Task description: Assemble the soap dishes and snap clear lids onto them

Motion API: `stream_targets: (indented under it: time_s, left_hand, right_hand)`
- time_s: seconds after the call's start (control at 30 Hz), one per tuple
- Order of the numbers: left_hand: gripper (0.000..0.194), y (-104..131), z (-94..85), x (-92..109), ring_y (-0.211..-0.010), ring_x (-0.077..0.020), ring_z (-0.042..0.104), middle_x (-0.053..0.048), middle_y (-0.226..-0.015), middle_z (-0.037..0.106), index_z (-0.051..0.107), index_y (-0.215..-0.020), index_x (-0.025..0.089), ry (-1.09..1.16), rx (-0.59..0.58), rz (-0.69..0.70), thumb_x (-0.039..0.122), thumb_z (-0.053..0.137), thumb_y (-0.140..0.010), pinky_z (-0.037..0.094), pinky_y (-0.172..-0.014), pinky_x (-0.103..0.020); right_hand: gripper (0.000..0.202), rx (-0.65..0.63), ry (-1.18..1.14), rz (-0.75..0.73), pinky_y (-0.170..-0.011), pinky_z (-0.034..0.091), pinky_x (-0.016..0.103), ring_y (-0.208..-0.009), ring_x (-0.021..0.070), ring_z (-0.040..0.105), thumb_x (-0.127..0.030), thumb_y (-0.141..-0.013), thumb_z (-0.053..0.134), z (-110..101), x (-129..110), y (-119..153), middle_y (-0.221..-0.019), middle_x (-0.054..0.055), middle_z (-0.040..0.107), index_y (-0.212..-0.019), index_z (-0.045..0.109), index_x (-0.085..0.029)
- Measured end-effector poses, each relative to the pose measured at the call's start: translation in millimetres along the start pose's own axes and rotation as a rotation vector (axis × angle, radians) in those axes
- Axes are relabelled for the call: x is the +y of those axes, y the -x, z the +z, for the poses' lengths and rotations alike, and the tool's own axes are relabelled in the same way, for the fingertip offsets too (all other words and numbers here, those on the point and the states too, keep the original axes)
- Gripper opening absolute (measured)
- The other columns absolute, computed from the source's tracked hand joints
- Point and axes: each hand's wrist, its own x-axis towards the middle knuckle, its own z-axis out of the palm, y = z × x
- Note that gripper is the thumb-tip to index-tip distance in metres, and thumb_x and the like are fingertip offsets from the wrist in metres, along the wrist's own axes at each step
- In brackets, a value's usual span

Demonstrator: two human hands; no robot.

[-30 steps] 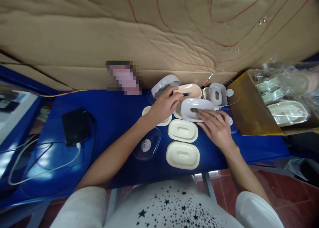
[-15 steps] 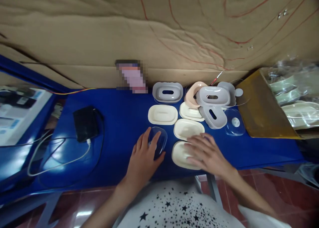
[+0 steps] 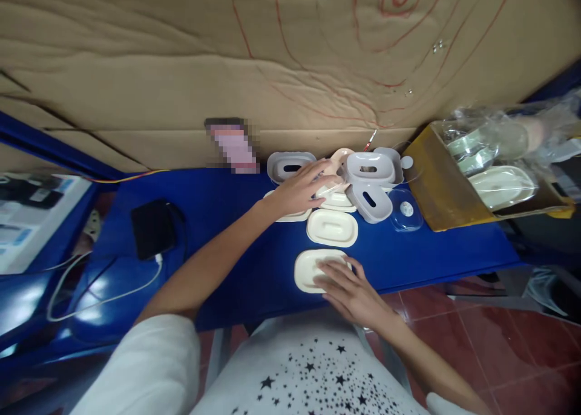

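Observation:
My left hand (image 3: pixel 299 188) reaches across to the pile at the back, its fingers and thumb around a clear plastic lid (image 3: pixel 333 187) that is partly hidden. Close to the front edge, my right hand (image 3: pixel 351 291) rests with stretched fingers over a cream oval lid (image 3: pixel 308 271). A second cream lid (image 3: pixel 332 228) lies just beyond it. Another cream lid (image 3: pixel 295 216) is mostly covered by my left hand. Grey slotted oval containers (image 3: pixel 370 202) and a peach piece (image 3: pixel 342 156) are heaped at the back.
An open cardboard box (image 3: pixel 424 185) of plastic-wrapped cream pieces stands at the right. A clear lid with a round sticker (image 3: pixel 406 209) lies beside it. At the left are a black device (image 3: pixel 153 228) and a white cable (image 3: pixel 157 276). A phone (image 3: pixel 233 144) leans at the back.
My left hand has moved forward and right to the pile, and the clear lid is gone from its earlier spot. The front cream lid sits farther from its neighbour, my right hand still over it.

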Motion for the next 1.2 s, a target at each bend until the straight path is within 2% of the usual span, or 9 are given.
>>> stream_targets:
  time_s: [0.1, 0.27, 0.4, 0.5, 0.63, 0.77, 0.9, 1.03, 1.2]
  left_hand:
    - [0.048, 20.0, -2.2, 11.9, -0.166, -0.0394, 0.035, -0.022, -0.172, 0.041, 0.058, -0.151, 0.020, -0.014, 0.022, -0.057, 0.022, 0.068, -0.104, 0.030, -0.134, -0.068]
    - [0.042, 119.7, -20.3, 82.6, -0.157, -0.0313, 0.048, -0.017, -0.165, 0.052, 0.054, -0.155, 0.025, 0.073, 0.087, -0.240, 0.032, 0.055, -0.114, 0.046, -0.128, -0.056]
    - [0.058, 191.3, -14.6, 131.2, -0.158, -0.0356, 0.048, -0.016, -0.169, 0.049, 0.051, -0.160, 0.028, 0.053, -0.001, -0.342, 0.050, 0.066, -0.108, 0.041, -0.130, -0.063]
    - [0.052, 215.3, -0.6, 144.8, -0.156, -0.0371, 0.050, -0.015, -0.169, 0.050, 0.059, -0.152, 0.029, -0.010, -0.009, -0.403, 0.049, 0.071, -0.105, 0.038, -0.130, -0.067]
    - [0.035, 222.8, 9.0, 146.5, -0.150, -0.0351, 0.056, -0.015, -0.161, 0.058, 0.069, -0.134, 0.026, -0.058, 0.085, -0.467, 0.040, 0.074, -0.103, 0.037, -0.130, -0.065]
    - [0.026, 228.6, 10.8, 147.1, -0.148, -0.0349, 0.056, -0.016, -0.154, 0.061, 0.070, -0.115, 0.023, -0.052, 0.156, -0.514, 0.043, 0.077, -0.099, 0.037, -0.131, -0.061]
    - [0.030, 232.0, 13.0, 149.4, -0.153, -0.0380, 0.049, -0.019, -0.162, 0.052, 0.064, -0.114, 0.022, -0.066, 0.138, -0.544, 0.046, 0.074, -0.100, 0.035, -0.130, -0.065]
    - [0.032, 221.9, 7.0, 145.2, -0.148, -0.0370, 0.053, -0.020, -0.159, 0.053, 0.060, -0.125, 0.021, -0.095, 0.099, -0.571, 0.044, 0.068, -0.104, 0.043, -0.122, -0.061]
    - [0.043, 189.7, -13.5, 118.5, -0.136, -0.0371, 0.060, -0.017, -0.145, 0.061, 0.063, -0.129, 0.019, -0.157, -0.045, -0.508, 0.050, 0.072, -0.100, 0.047, -0.114, -0.056]
  right_hand:
    - [0.034, -0.006, -0.029, -0.021, -0.128, 0.042, 0.060, -0.151, 0.0267, 0.056, -0.027, -0.113, 0.056, 7.2, -9.3, -14.6, -0.167, 0.007, 0.058, -0.145, 0.066, -0.027]
    - [0.036, -0.007, -0.090, -0.054, -0.134, 0.038, 0.057, -0.157, 0.0260, 0.050, -0.032, -0.114, 0.054, 11.7, -10.5, -51.4, -0.167, 0.010, 0.057, -0.148, 0.064, -0.024]
    - [0.051, 0.061, -0.126, -0.091, -0.131, 0.044, 0.053, -0.162, 0.0274, 0.044, -0.042, -0.112, 0.058, -0.1, 22.1, -62.4, -0.172, 0.012, 0.050, -0.160, 0.054, -0.026]
    - [0.051, 0.132, -0.001, 0.054, -0.128, 0.045, 0.060, -0.159, 0.0320, 0.048, -0.041, -0.113, 0.055, -11.1, 52.9, -52.0, -0.170, 0.012, 0.053, -0.163, 0.053, -0.030]
    - [0.045, 0.166, 0.132, 0.162, -0.124, 0.046, 0.061, -0.153, 0.0353, 0.055, -0.043, -0.113, 0.053, -9.4, 70.6, -27.0, -0.162, 0.012, 0.062, -0.154, 0.063, -0.029]
    - [0.043, 0.245, 0.129, 0.216, -0.120, 0.046, 0.058, -0.146, 0.0344, 0.060, -0.043, -0.115, 0.048, 8.6, 61.0, -5.2, -0.158, 0.013, 0.065, -0.149, 0.066, -0.025]
    - [0.043, 0.279, 0.125, 0.218, -0.122, 0.041, 0.061, -0.148, 0.0361, 0.058, -0.045, -0.115, 0.046, 14.1, 49.8, -1.3, -0.158, 0.015, 0.065, -0.146, 0.068, -0.026]
    - [0.043, 0.216, 0.109, 0.101, -0.120, 0.044, 0.056, -0.148, 0.0326, 0.059, -0.045, -0.113, 0.049, -4.3, 58.5, -29.0, -0.159, 0.013, 0.065, -0.148, 0.067, -0.027]
    - [0.043, 0.162, 0.109, 0.008, -0.123, 0.041, 0.057, -0.150, 0.0331, 0.056, -0.041, -0.113, 0.048, -33.4, 91.7, -106.7, -0.161, 0.014, 0.063, -0.147, 0.068, -0.025]
